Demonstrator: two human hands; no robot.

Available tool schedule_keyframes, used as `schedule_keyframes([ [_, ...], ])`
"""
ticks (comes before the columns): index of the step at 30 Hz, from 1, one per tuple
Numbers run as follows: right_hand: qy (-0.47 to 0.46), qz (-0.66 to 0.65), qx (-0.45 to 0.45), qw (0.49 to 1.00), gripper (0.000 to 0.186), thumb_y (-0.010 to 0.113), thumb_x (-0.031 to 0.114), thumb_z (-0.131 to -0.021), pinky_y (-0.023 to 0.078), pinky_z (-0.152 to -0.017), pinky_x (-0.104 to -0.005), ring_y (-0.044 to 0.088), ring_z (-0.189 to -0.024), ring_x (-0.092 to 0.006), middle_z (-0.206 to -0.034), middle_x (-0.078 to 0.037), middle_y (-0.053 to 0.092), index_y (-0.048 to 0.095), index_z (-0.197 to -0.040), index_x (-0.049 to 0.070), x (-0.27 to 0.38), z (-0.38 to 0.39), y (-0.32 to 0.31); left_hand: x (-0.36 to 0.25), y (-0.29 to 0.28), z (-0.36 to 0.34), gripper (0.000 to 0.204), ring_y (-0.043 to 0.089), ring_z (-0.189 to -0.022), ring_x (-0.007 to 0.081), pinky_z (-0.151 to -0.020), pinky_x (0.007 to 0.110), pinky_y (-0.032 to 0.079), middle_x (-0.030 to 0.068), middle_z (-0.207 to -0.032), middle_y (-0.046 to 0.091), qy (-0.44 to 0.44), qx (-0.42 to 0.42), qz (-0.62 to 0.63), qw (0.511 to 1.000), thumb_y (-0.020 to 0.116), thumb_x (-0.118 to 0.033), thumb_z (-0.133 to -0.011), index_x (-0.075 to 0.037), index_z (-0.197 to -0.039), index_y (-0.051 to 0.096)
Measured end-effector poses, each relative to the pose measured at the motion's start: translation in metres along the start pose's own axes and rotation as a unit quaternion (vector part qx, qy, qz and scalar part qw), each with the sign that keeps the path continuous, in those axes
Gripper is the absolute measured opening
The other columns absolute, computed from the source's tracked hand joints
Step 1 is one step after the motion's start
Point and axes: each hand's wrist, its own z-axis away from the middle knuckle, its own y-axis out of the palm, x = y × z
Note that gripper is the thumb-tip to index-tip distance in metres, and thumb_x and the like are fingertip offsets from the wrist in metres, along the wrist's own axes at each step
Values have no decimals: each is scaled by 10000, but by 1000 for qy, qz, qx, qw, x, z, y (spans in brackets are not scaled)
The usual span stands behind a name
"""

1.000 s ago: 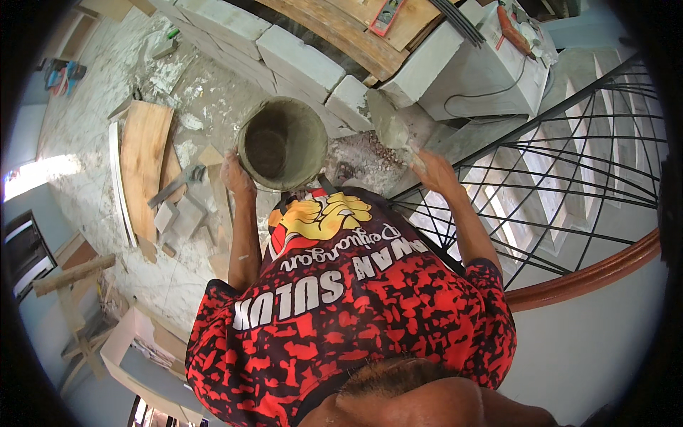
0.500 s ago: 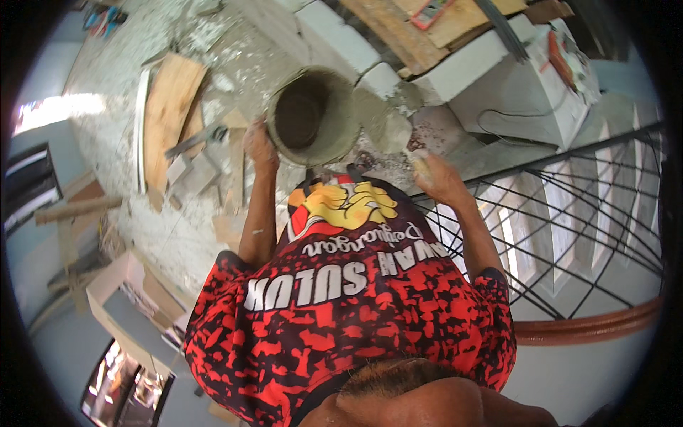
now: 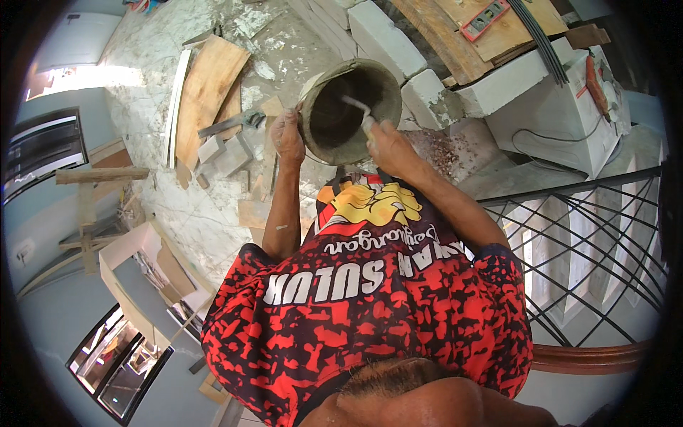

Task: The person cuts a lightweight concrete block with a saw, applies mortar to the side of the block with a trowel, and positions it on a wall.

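A round, mortar-smeared bucket [image 3: 383, 89] is in front of me, its mouth tipped toward me and its inside dark. On the bucket's left side, my left hand [image 3: 288, 135] is closed around the rim. My right hand [image 3: 391, 148] grips the handle of a trowel [image 3: 358, 104] at the near right of the mouth. The trowel's bent metal neck reaches into the bucket. Its blade is hard to see against the dark inside, and so is whatever lies at the bottom.
White blocks [image 3: 388, 41] line the far right, beside planks bearing a red level [image 3: 486, 19]. Black metal lattice [image 3: 569, 249] runs along my right. On the left floor lie a curved plywood piece [image 3: 210, 99], a handsaw [image 3: 231, 124] and offcuts. Reddish rubble [image 3: 448, 153] lies right of the bucket.
My right hand has moved left, bringing the trowel from beside the bucket into its mouth. My left hand still holds the rim. The whole view has shifted somewhat.
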Motion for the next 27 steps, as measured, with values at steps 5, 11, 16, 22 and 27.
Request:
schedule_keyframes([
  [5, -12, 131, 89, 987, 511, 552, 113, -818, 501, -668, -503, 594, -774, -430, -938, -222, 507, 398, -1302, 64, -2, 9, -5, -20, -18, -14, 458, 581, -848, 128, -785, 248, 454, 86, -967, 647, -3, 9, -30, 1000, 511, -334, -958, 93, -1089, 612],
  [11, -67, 61, -24, 996, 532, 541, 73, -791, 501, -692, -498, 597, -813, -444, -985, -242, 511, 406, -1305, 80, 11, -15, -25, -32, -21, -23, 457, 573, -821, 115, -759, 232, 449, 62, -928, 648, 5, 29, -88, 996, 521, -354, -951, 73, -1073, 626],
  [16, -23, 107, 14, 994, 541, 596, 72, -779, 488, -712, -492, 570, -863, -441, -980, -235, 500, 432, -1294, 97, -3, 2, -24, -40, -8, -35, 454, 540, -800, 94, -732, 222, 431, 26, -893, 624, 13, 32, -47, 998, 525, -364, -949, 60, -1070, 634],
  [22, -2, 54, -70, 996, 532, 575, 87, -800, 483, -729, -500, 572, -866, -447, -990, -241, 513, 426, -1309, 121, 18, -16, -26, -37, -10, -42, 444, 564, -801, 107, -735, 247, 446, 61, -895, 641, 43, 29, -105, 993, 501, -342, -961, 71, -1041, 641],
  [27, 18, 69, -34, 997, 487, 542, 97, -823, 501, -699, -493, 594, -815, -442, -995, -226, 530, 439, -1297, 137, 14, 0, -23, -45, -3, -43, 419, 559, -803, 103, -736, 244, 442, 53, -895, 635, 49, 27, -119, 991, 498, -325, -965, 62, -1041, 639],
])
